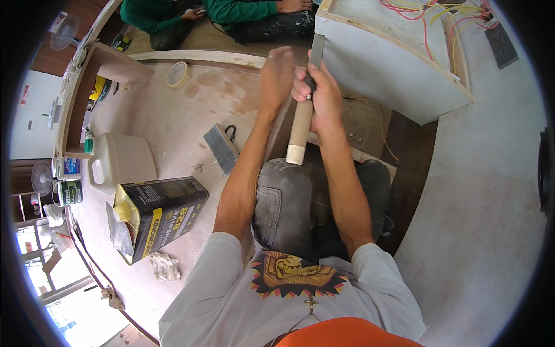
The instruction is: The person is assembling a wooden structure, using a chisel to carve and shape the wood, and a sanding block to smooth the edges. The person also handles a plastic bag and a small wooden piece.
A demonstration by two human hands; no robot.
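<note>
A chisel [303, 110] with a pale wooden handle stands nearly upright at the middle of the view, its flat grey blade pointing up against the lower edge of a grey-white cabinet panel [381, 69]. The right hand [318, 95] is wrapped tight around the top of the handle where it meets the blade; the left hand [277, 72] lies just beside it with its fingers stretched along the blade, touching it, though whether they curl round the steel is hard to tell from here. The blade's tip is hidden behind the panel's edge, and the hands cover the join of steel and wood. The handle's butt end hangs above the person's knees in dark grey trousers [283, 202].

To the left on the dusty plywood floor [173, 121] lies a flat grey sharpening stone [220, 147], near the left forearm. Farther left stands a black and yellow adhesive can [162, 217] with a crumpled rag [165, 267] just below it, and a white plastic jug [118, 162] behind. A roll of tape [177, 74] sits near the top. Another person in green sleeves [231, 10] sits at the upper edge, cut off by the frame. Red and yellow wires [439, 17] run across the top of the cabinet.
</note>
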